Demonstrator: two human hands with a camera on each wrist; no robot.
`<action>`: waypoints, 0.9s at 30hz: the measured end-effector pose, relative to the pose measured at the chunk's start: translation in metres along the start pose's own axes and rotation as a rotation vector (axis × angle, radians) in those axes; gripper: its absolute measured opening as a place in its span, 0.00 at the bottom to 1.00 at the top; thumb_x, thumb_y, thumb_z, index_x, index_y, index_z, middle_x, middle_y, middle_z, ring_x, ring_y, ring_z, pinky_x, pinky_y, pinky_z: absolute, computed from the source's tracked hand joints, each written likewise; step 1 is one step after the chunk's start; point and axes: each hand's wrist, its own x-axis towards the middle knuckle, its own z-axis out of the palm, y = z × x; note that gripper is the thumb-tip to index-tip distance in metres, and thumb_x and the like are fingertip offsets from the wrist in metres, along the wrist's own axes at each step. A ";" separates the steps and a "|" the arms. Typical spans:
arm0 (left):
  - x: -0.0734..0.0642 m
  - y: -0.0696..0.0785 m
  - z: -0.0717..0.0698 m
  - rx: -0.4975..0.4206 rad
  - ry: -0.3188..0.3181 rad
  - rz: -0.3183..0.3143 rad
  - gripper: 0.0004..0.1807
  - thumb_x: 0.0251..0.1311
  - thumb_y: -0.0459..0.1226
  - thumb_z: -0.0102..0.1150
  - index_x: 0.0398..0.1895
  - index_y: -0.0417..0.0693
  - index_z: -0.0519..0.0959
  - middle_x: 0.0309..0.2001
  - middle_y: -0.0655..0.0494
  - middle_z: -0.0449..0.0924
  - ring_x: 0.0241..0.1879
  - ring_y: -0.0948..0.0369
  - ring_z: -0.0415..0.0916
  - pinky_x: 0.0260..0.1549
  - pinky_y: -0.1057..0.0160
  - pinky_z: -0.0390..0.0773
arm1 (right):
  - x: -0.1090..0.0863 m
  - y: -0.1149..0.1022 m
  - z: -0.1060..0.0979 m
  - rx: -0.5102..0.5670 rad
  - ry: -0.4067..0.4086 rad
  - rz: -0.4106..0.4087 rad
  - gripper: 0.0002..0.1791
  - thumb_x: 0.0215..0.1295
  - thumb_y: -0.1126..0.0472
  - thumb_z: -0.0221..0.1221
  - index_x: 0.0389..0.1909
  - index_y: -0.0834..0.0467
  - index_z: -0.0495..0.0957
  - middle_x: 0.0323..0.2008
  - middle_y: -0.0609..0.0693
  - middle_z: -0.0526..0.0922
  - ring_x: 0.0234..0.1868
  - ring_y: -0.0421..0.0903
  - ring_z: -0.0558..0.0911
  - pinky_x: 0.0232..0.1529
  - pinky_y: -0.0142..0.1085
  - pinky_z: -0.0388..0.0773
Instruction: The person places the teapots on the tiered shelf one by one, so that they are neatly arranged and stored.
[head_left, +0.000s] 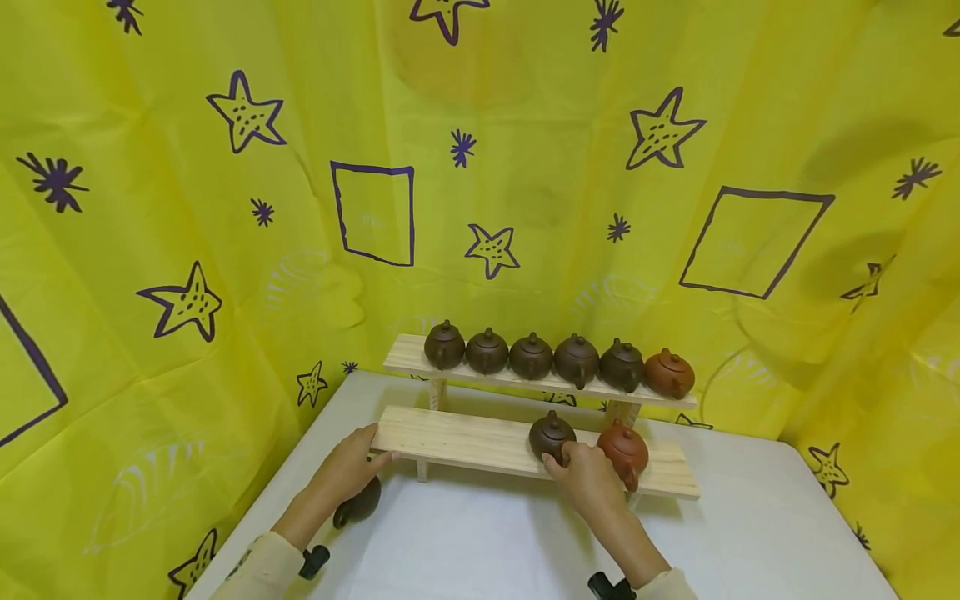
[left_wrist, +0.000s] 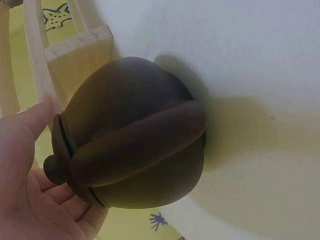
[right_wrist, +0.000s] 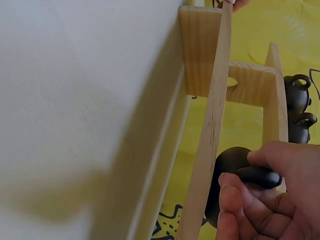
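My right hand [head_left: 592, 479] pinches the handle of a dark brown teapot [head_left: 551, 433] on the lower wooden shelf [head_left: 457, 437]. In the right wrist view, thumb and fingers close round that handle [right_wrist: 257, 176]. To the right of this pot, a reddish-brown teapot [head_left: 624, 450] stands on the same board. My left hand [head_left: 345, 468] rests at the board's left end, its thumb touching the front edge and its other fingers loosely extended. Below that hand, another dark teapot [left_wrist: 135, 135] stands on the white table; the left wrist view shows its handle and lid knob.
Several dark teapots [head_left: 532, 357] and a reddish-brown one [head_left: 670, 373] line the upper shelf [head_left: 405, 354]. Wooden supports [right_wrist: 200, 50] hold up the boards on the white table [head_left: 465, 542]. A yellow patterned curtain [head_left: 540, 192] hangs behind and at both sides.
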 end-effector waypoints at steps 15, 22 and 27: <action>0.000 0.002 -0.003 0.011 0.001 0.010 0.41 0.72 0.47 0.66 0.73 0.23 0.66 0.68 0.26 0.73 0.67 0.35 0.73 0.65 0.38 0.74 | -0.014 -0.001 -0.006 0.075 -0.194 0.038 0.30 0.67 0.48 0.70 0.09 0.53 0.71 0.08 0.41 0.70 0.14 0.42 0.72 0.19 0.36 0.65; 0.001 0.005 -0.008 0.047 -0.014 0.002 0.37 0.71 0.43 0.67 0.71 0.23 0.68 0.66 0.27 0.75 0.66 0.35 0.75 0.65 0.38 0.75 | -0.023 -0.016 0.006 0.154 -0.409 -0.067 0.29 0.72 0.47 0.66 0.12 0.57 0.77 0.07 0.41 0.72 0.13 0.40 0.71 0.19 0.34 0.68; 0.002 0.006 -0.010 0.053 -0.037 0.002 0.35 0.72 0.42 0.66 0.71 0.23 0.68 0.66 0.27 0.75 0.66 0.35 0.75 0.65 0.38 0.75 | -0.026 -0.036 0.040 0.188 -0.460 -0.141 0.30 0.72 0.47 0.66 0.10 0.53 0.72 0.07 0.39 0.72 0.12 0.38 0.70 0.18 0.31 0.66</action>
